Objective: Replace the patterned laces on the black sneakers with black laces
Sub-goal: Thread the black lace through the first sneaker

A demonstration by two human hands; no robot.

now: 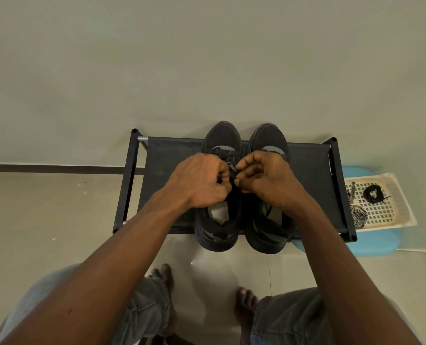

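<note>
— Hands?
— Left hand (202, 183) and right hand (264, 180) curled, pinching thin black lace (232, 173) above left sneaker (220, 135).
— Pointing where?
— Lengthwise away, rounded toes to wall (207, 58), beside right sneaker (269, 138) on dark fabric shoe rack (172, 170).
— Further right?
— Gridded tray (393, 210): dark spare lace coil (373, 194), striped patterned lace (357, 215).

A shoe rack (167, 168) stands on the floor (57, 210) against the wall (207, 58). On its shelf two sneakers sit side by side, toes to the wall, heels over the near edge: left sneaker (220, 143), right sneaker (269, 139). Left hand (202, 181) and right hand (265, 179) meet above the left sneaker, pinching its lace (232, 173). Right of the rack, a tray (396, 215) rests on a stool (371, 245); a coiled lace (372, 194) lies in the tray, a second lace (357, 214) at the tray's left edge.
</note>
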